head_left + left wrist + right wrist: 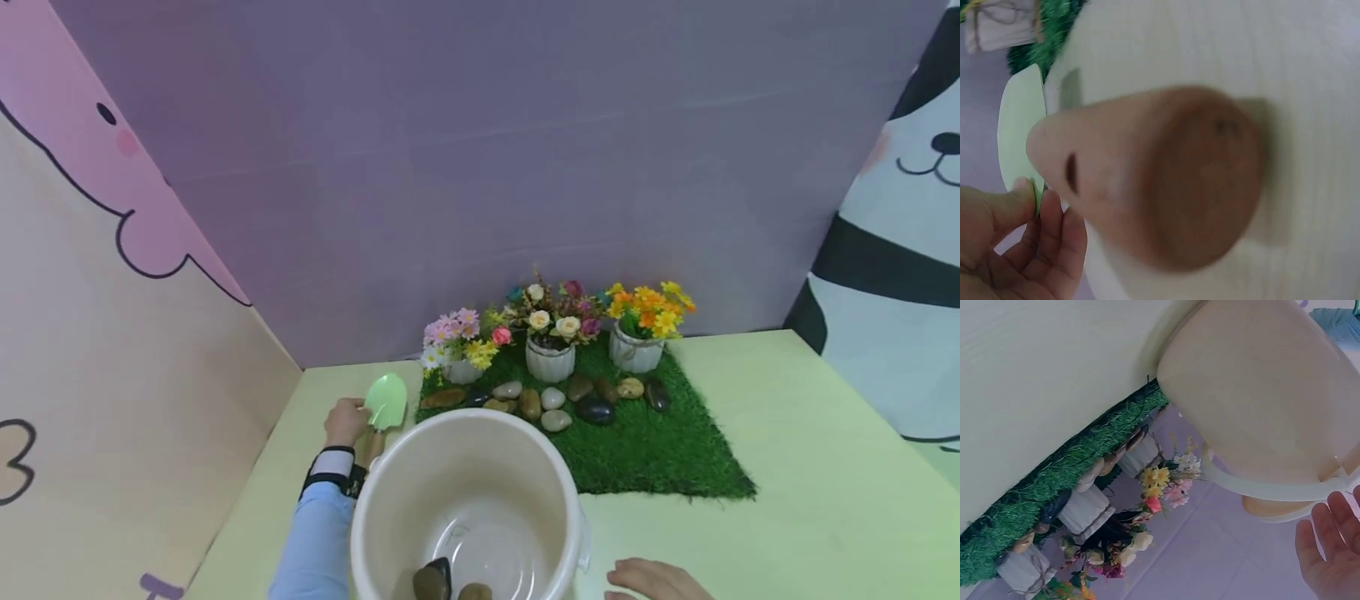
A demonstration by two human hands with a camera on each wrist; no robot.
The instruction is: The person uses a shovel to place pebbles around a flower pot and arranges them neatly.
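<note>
Head view: a cream bucket (468, 500) stands on the pale yellow-green table (810, 467), close to the camera, just in front of a square of green turf mat (652, 450); three stones lie in the bottom of the bucket (442, 582); the left hand (347, 421), blue sleeve and dark wrist strap behind it, sits just left of the bucket's rim and grips a small trowel (386, 402), its mint-green blade raised and tilted toward the mat, wooden handle running down beside the wrist; fingers curled round the neck of the tool; the right hand (654, 579) lies at the bottom edge, right of the bucket, fingers straight and relaxed, holding nothing, close to the bucket wall, contact not clear; on the mat a row of pebbles (555, 402), and behind them three white pots of artificial flowers (551, 329) against the purple back wall (480, 167). Left wrist view: the wooden trowel handle (1166, 175) fills the frame, blurred, butt end toward the lens; thumb and fingers (1054, 244) pinch the green stem just below the pale blade (1019, 134); bucket wall directly behind. Right wrist view: the bucket's outer side and its bail handle (1260, 487) seen from low down; the right palm (1335, 556) open, fingers spread a little, just beside the handle; turf edge, pots and flowers to the left.
</note>
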